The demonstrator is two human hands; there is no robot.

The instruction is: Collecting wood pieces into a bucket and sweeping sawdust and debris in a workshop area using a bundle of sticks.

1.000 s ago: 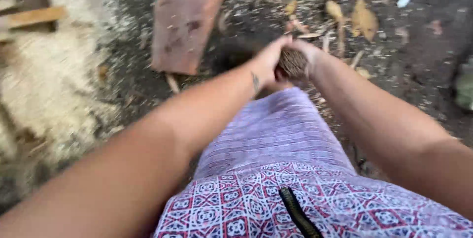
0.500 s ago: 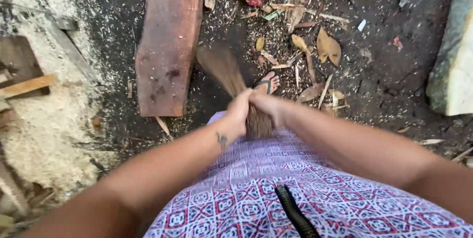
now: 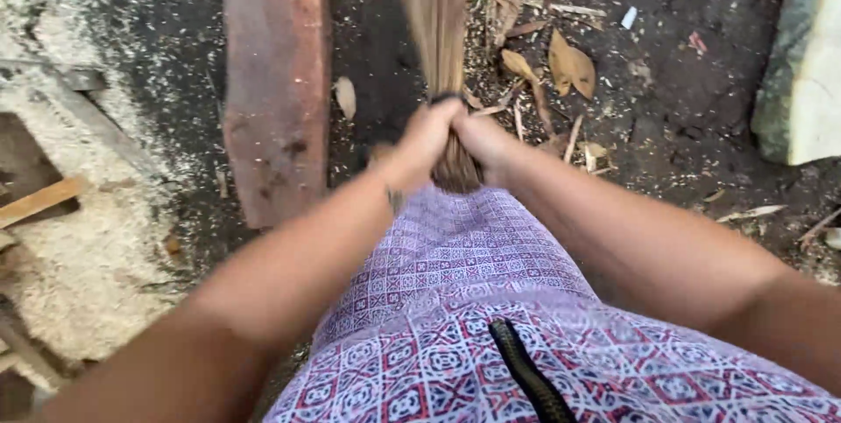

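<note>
Head view, one moment, listed near to far.

Item 1: patterned cloth [image 3: 455, 300], purple, red and white geometric print, soft woven, filling the lower frame beneath both forearms; a black cord [image 3: 526, 370] lies on it.

Item 2: left hand [image 3: 425, 138] and right hand [image 3: 486, 143], side by side and touching, fingers wrapped tight and pressed together around the bound neck of a broom [image 3: 438, 29]. Half a second earlier the hands sat lower in frame and the bristles angled away to the left of the fingers; now the bristles run straight ahead from the fingers, to the top edge.

Item 3: broom, a bundle of thin brown stiff fibres, narrow at the grip, wider beyond the fingers. Its butt end shows just below the fingers, against the cloth.

Item 4: reddish wooden plank [image 3: 276, 81], long, flat, weathered, left of the fingers and apart from the broom. It sits in much the same place as before.

Item 5: pale sawdust [image 3: 96, 248], loose and grainy, far left of the fingers, with a thin light wood strip [image 3: 39, 200] across it.

Item 6: dry leaves [image 3: 569, 64], tan and curled, with twigs and chips, just right of and beyond the fingers, on dark soil ground [image 3: 683, 116].

Item 7: grey-green stone block [image 3: 802, 64], rough-faced, far right of the fingers.
</note>
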